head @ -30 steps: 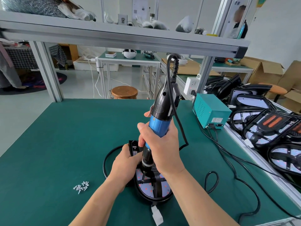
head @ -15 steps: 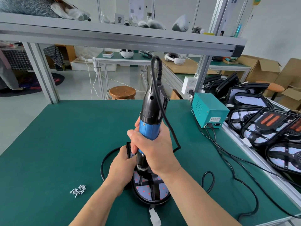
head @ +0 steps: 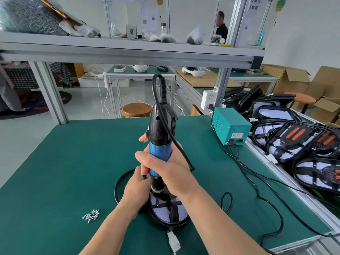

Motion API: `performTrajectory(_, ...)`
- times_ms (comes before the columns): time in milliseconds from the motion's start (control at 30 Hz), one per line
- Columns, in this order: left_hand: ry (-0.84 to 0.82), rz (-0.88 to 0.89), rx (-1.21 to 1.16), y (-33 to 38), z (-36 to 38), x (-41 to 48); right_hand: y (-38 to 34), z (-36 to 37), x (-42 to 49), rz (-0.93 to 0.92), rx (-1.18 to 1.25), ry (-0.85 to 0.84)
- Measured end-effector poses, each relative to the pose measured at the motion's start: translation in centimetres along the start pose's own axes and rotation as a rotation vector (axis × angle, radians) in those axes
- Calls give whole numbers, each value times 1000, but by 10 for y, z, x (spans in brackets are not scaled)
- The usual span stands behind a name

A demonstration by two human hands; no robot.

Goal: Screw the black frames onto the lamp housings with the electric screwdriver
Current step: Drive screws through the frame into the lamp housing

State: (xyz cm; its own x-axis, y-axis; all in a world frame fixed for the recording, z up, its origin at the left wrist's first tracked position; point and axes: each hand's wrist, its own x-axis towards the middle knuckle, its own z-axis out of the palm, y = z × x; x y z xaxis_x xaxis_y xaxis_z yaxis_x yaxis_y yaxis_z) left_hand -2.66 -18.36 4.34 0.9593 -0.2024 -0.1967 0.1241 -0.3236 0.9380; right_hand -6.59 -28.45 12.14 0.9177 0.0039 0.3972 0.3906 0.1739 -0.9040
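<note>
Screwdriving was the step in hand in the head view. The right hand (head: 165,173) was clenched round the blue barrel of the electric screwdriver (head: 159,144). The tool stood nearly upright, its bit down on the upper left part of the black frame (head: 173,208) seated on the lamp housing (head: 163,213). The housing lay on the green bench (head: 64,162), close in front of the person. The left hand (head: 135,188) lay against the housing's left edge, just beside the chuck. Its fingers were hidden behind the tool, so I cannot tell whether they gripped the rim or only pressed on it.

By my judgement, the next move called for a steady downward push until the screw seated, then 1 more from the loose screws (head: 91,215) lying to the left. The bit tip and screw head were too small to make out, and both hands covered the housing's far half.
</note>
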Motion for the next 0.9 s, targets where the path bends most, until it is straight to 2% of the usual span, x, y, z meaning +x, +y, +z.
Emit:
performTrajectory(167, 6, 3, -35, 1, 1, -1, -6, -3, -1, -47, 51, 3)
performTrajectory(467, 24, -16, -128, -1, 0, 0, -24, -21, 3, -136, 104, 115)
performTrajectory(600, 14, -17, -161, -4, 1, 3, -27, -34, -6, -100, 103, 154)
performTrajectory(900, -24, -7, -195, -11, 1, 6, -30, -75, -17, 33, -31, 383)
